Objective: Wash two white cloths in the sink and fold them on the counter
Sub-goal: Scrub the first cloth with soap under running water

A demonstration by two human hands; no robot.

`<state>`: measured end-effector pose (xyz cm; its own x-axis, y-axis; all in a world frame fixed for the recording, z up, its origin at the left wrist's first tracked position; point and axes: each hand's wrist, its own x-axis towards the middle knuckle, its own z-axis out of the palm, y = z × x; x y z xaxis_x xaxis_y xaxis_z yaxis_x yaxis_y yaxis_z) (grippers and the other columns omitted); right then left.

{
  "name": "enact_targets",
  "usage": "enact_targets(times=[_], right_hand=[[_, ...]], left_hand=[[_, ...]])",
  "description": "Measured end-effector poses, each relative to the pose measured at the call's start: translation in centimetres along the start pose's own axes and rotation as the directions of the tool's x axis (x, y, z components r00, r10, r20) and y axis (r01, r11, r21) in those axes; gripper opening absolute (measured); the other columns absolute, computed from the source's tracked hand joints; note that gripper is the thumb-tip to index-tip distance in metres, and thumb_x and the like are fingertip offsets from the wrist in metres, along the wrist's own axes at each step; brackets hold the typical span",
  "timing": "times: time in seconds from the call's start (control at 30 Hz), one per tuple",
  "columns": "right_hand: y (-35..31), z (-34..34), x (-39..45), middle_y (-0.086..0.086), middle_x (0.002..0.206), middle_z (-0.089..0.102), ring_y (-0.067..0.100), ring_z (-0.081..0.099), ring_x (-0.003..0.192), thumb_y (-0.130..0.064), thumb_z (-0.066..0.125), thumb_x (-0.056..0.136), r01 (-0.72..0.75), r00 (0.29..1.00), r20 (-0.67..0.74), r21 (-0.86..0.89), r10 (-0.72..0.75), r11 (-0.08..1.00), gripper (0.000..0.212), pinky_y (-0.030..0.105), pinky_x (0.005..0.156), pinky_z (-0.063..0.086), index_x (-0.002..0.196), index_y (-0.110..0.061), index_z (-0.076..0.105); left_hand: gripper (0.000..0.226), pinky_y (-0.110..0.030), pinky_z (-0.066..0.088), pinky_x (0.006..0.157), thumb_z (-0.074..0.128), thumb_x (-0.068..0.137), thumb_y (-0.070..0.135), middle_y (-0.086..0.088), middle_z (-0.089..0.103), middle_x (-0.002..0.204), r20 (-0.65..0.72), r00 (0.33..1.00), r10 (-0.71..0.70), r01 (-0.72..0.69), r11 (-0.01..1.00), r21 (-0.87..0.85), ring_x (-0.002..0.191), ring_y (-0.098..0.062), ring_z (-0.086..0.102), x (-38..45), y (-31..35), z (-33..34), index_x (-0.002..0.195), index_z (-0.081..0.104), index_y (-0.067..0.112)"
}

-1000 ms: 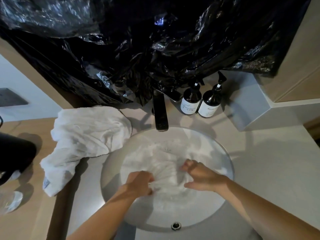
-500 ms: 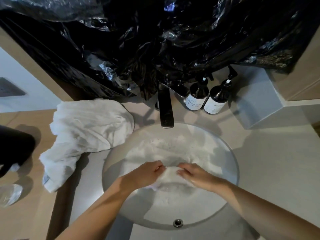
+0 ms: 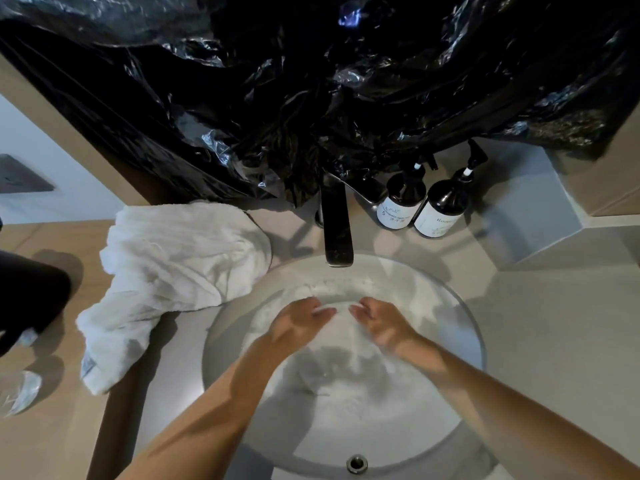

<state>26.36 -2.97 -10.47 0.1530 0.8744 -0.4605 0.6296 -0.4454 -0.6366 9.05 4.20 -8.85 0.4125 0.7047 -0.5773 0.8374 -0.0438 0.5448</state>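
One white cloth (image 3: 341, 344) lies soaked in the round sink (image 3: 462, 317), spread under the water. My left hand (image 3: 298, 323) and my right hand (image 3: 382, 322) lie on top of it side by side, fingers stretched out and pointing toward each other, pressing the fabric down. Both hands are blurred by motion. The second white cloth (image 3: 173, 265) sits crumpled on the counter left of the sink, with one end trailing toward the front.
A dark faucet (image 3: 336, 230) juts over the sink's back edge. Two dark pump bottles (image 3: 403, 202) (image 3: 441, 211) stand behind on the right. Black plastic sheeting (image 3: 346, 81) hangs over the back wall. A dark object (image 3: 27, 299) and clear plastic (image 3: 17, 393) lie far left.
My hands went from gripping bunched cloth to lying flat on it, and moved toward the back of the sink. The cloth on the counter has not moved.
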Motion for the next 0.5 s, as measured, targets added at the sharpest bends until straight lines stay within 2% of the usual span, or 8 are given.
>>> enact_targets(times=[0.1, 0.2, 0.27, 0.33, 0.37, 0.4, 0.47, 0.5], right_hand=[[1.5, 5.0, 1.6, 0.003, 0.094, 0.068, 0.021, 0.063, 0.088, -0.04, 0.049, 0.098, -0.124, 0.975, -0.17, 0.114, 0.142, 0.986, 0.026, 0.032, 0.081, 0.049, 0.098, -0.016, 0.059], [2.2, 7.5, 1.7, -0.007, 0.097, 0.069, 0.013, 0.063, 0.092, -0.043, 0.047, 0.098, -0.193, 0.926, -0.294, 0.173, 0.238, 0.966, 0.028, 0.013, 0.074, 0.046, 0.101, -0.023, 0.067], [3.0, 8.5, 2.2, -0.007, 0.101, 0.07, 0.012, 0.063, 0.099, -0.041, 0.046, 0.1, -0.205, 0.953, -0.187, 0.19, 0.24, 0.96, 0.031, 0.01, 0.074, 0.043, 0.104, -0.021, 0.07], [3.3, 8.8, 3.1, 0.001, 0.109, 0.063, 0.022, 0.057, 0.113, -0.034, 0.041, 0.103, -0.262, 0.958, -0.026, 0.324, 0.286, 0.909, 0.03, 0.012, 0.078, 0.044, 0.114, -0.019, 0.064], [3.3, 8.8, 3.7, 0.008, 0.106, 0.062, 0.024, 0.056, 0.11, -0.027, 0.039, 0.104, -0.311, 0.939, -0.028, 0.353, 0.342, 0.883, 0.024, 0.015, 0.078, 0.043, 0.112, -0.019, 0.061], [3.3, 8.6, 4.0, 0.008, 0.094, 0.06, 0.018, 0.059, 0.098, -0.022, 0.038, 0.104, -0.324, 0.928, -0.033, 0.414, 0.37, 0.851, 0.018, 0.012, 0.071, 0.043, 0.103, -0.022, 0.056], [2.0, 8.2, 4.3, -0.003, 0.069, 0.042, -0.005, 0.053, 0.061, -0.011, 0.038, 0.103, -0.31, 0.932, -0.011, 0.491, 0.362, 0.814, 0.028, 0.004, 0.053, 0.039, 0.079, -0.024, 0.044], [1.9, 7.7, 4.3, -0.005, 0.064, 0.038, -0.001, 0.048, 0.051, -0.007, 0.039, 0.102, -0.296, 0.94, -0.007, 0.483, 0.341, 0.824, 0.034, 0.005, 0.046, 0.036, 0.072, -0.023, 0.04]], left_hand=[[0.037, -0.031, 0.043, 0.082, 0.046, 0.098, 0.047, -0.004, 0.066, 0.105, -0.133, 0.985, -0.106, 0.104, 0.994, -0.02, 0.103, -0.026, 0.062, 2.6, -1.1, 3.1, 0.112, 0.061, 0.016], [0.035, -0.027, 0.043, 0.084, 0.042, 0.099, 0.049, 0.003, 0.065, 0.101, -0.25, 0.94, -0.234, 0.203, 0.968, -0.144, 0.1, -0.022, 0.062, 3.9, -1.9, 5.6, 0.108, 0.063, 0.023], [0.039, -0.031, 0.044, 0.089, 0.039, 0.1, 0.05, 0.003, 0.063, 0.097, -0.257, 0.88, -0.399, 0.305, 0.89, -0.338, 0.095, -0.02, 0.059, 4.5, -2.6, 6.9, 0.099, 0.065, 0.021], [0.039, -0.032, 0.043, 0.094, 0.039, 0.098, 0.054, 0.0, 0.061, 0.101, -0.144, 0.849, -0.509, 0.357, 0.751, -0.556, 0.099, -0.021, 0.057, 4.7, -3.4, 8.5, 0.105, 0.063, 0.024], [0.041, -0.036, 0.042, 0.1, 0.042, 0.096, 0.054, -0.003, 0.061, 0.115, -0.096, 0.835, -0.542, 0.366, 0.676, -0.639, 0.108, -0.024, 0.057, 4.8, -3.7, 9.3, 0.119, 0.059, 0.025], [0.043, -0.038, 0.038, 0.108, 0.046, 0.097, 0.048, -0.004, 0.055, 0.13, -0.067, 0.825, -0.562, 0.376, 0.633, -0.677, 0.119, -0.026, 0.053, 5.1, -4.0, 10.0, 0.131, 0.052, 0.023], [0.038, -0.036, 0.031, 0.111, 0.045, 0.102, 0.033, 0.001, 0.049, 0.133, -0.107, 0.807, -0.581, 0.399, 0.668, -0.628, 0.123, -0.026, 0.047, 5.7, -4.0, 10.2, 0.134, 0.05, 0.013], [0.036, -0.035, 0.034, 0.108, 0.042, 0.102, 0.032, -0.005, 0.055, 0.131, -0.131, 0.812, -0.569, 0.413, 0.717, -0.562, 0.118, -0.026, 0.051, 5.9, -3.8, 9.7, 0.127, 0.056, 0.009]])
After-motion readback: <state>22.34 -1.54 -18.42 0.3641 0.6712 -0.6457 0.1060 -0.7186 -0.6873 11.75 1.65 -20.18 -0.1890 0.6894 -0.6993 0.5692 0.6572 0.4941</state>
